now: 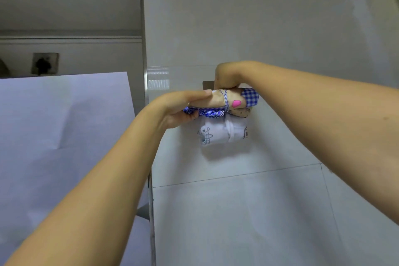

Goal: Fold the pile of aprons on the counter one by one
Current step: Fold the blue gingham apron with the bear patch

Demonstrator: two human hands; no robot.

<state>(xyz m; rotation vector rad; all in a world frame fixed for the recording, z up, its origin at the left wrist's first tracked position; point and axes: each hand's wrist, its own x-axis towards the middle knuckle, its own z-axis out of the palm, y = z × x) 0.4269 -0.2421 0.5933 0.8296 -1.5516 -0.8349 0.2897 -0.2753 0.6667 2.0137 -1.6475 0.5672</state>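
Our forearms come in from the lower left and the right edge, meeting at the aprons (224,119) stacked mid-frame on the pale tiled counter (237,211).

The left hand (181,108) pinches the stack's left end, fingers over the top and thumb beneath. The right hand (228,75) curls down narrow over the beige roll (233,96) from behind; we cannot see its fingertips.

We judge the stack could topple: only the upper rolls are held, and a sideways tug may drag the blue roll (210,112) off the white roll (222,134) under it. The thin striped cord may also slip, letting the beige roll spring open.

The rolls look soft and tightly bundled. The beige one carries a pink patch and a blue gingham end, the blue one shines, and the white one shows line drawings.
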